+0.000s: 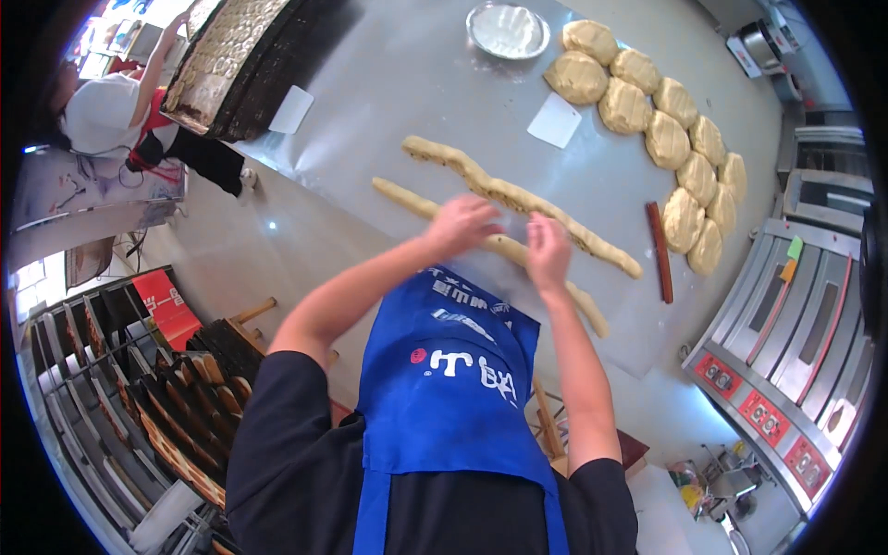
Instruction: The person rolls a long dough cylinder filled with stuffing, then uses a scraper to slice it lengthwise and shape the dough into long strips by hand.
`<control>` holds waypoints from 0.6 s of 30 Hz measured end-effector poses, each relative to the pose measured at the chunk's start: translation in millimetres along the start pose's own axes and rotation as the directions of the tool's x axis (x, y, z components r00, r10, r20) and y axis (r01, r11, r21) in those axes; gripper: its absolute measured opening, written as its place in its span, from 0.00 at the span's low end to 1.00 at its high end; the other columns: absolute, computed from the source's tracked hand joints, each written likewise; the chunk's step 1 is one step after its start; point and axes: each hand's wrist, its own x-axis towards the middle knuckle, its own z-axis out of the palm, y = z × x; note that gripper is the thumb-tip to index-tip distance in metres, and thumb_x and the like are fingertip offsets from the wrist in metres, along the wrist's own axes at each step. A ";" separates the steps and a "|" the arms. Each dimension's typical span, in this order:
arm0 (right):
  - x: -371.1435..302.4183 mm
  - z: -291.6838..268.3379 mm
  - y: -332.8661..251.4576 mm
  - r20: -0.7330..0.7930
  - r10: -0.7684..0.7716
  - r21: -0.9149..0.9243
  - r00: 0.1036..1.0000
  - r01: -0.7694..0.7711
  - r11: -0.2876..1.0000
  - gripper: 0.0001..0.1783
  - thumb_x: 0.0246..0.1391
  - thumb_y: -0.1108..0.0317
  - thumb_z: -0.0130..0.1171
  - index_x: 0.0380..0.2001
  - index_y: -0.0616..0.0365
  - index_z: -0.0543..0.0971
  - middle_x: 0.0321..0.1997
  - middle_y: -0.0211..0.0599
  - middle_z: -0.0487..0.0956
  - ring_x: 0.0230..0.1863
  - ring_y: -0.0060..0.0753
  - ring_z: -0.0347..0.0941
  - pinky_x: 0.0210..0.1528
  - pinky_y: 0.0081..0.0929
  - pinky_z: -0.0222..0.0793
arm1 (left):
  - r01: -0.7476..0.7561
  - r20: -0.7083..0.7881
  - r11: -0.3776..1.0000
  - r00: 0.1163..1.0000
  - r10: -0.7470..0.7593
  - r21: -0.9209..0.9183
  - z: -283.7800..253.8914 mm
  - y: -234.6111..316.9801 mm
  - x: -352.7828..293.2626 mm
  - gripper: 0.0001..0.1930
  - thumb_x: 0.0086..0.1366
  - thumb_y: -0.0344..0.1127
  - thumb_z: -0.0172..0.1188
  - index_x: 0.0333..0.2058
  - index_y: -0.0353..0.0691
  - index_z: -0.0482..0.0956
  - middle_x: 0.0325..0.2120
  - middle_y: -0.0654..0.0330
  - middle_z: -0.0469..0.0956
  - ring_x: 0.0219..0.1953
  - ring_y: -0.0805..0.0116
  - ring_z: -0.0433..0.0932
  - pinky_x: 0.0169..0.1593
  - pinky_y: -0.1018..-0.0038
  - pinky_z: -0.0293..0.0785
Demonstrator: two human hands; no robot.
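Two long ropes of pale dough lie slantwise on the metal table [370, 102]. The farther rope [435, 151] has a dark, speckled seam along it. The nearer rope [398, 196] is thinner and smoother, and both my hands hide its middle. My left hand [465, 227] hovers over that rope, its slightly blurred fingers bent and a little apart, pointing right. Beside it, my right hand [548, 248] is closed at the farther rope's near edge, with fingertips pressed together. Whatever those fingertips pinch is too small to make out.
Several large dough lumps [668, 141] sit at the far right, near a brown rolling stick [659, 252]. A white scraper [555, 120] and flour bowl [507, 31] lie beyond the ropes. Trays [222, 65] are stacked far left, near another person [106, 116]. Ovens [786, 314] stand right.
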 end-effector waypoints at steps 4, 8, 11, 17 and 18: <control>-32.1 49.6 -25.2 0.135 -0.244 -0.202 0.960 0.268 0.942 0.29 0.63 0.59 0.71 0.63 0.60 0.79 0.59 0.49 0.81 0.63 0.55 0.76 0.65 0.50 0.71 | -0.196 0.385 0.928 0.921 0.064 0.316 -60.3 -55.0 -40.3 0.31 0.60 0.55 0.76 0.56 0.43 0.82 0.46 0.57 0.83 0.54 0.54 0.81 0.58 0.57 0.77; -22.8 82.8 -60.0 0.224 -0.226 -0.182 0.948 0.269 0.946 0.39 0.58 0.57 0.75 0.68 0.61 0.75 0.59 0.48 0.78 0.63 0.54 0.75 0.66 0.49 0.71 | -0.348 0.469 0.832 0.875 0.122 0.432 -73.2 -95.4 -57.0 0.33 0.60 0.61 0.72 0.53 0.41 0.81 0.43 0.59 0.81 0.52 0.56 0.80 0.56 0.59 0.77; -7.8 101.6 -69.6 0.212 -0.249 -0.285 0.945 0.304 0.909 0.36 0.55 0.56 0.76 0.63 0.60 0.77 0.51 0.44 0.77 0.56 0.50 0.77 0.61 0.47 0.72 | -0.391 0.531 0.821 0.837 0.129 0.416 -66.7 -111.2 -45.9 0.30 0.61 0.63 0.70 0.46 0.42 0.80 0.40 0.60 0.79 0.49 0.58 0.80 0.54 0.61 0.77; -0.7 121.1 -47.2 0.248 -0.265 -0.322 0.932 0.337 0.885 0.18 0.58 0.59 0.70 0.46 0.55 0.77 0.43 0.42 0.77 0.50 0.51 0.79 0.55 0.47 0.75 | -0.405 0.550 0.884 0.804 0.224 0.232 -72.3 -119.9 -34.1 0.28 0.63 0.64 0.69 0.36 0.42 0.77 0.34 0.59 0.79 0.43 0.56 0.81 0.48 0.60 0.79; -4.8 112.4 -50.9 0.225 -0.287 -0.283 0.931 0.344 0.896 0.19 0.57 0.58 0.71 0.46 0.55 0.77 0.43 0.42 0.77 0.50 0.51 0.78 0.55 0.48 0.75 | -0.386 0.517 0.899 0.823 0.235 0.208 -75.8 -108.8 -34.0 0.29 0.63 0.64 0.69 0.34 0.41 0.76 0.33 0.57 0.79 0.42 0.54 0.81 0.48 0.58 0.80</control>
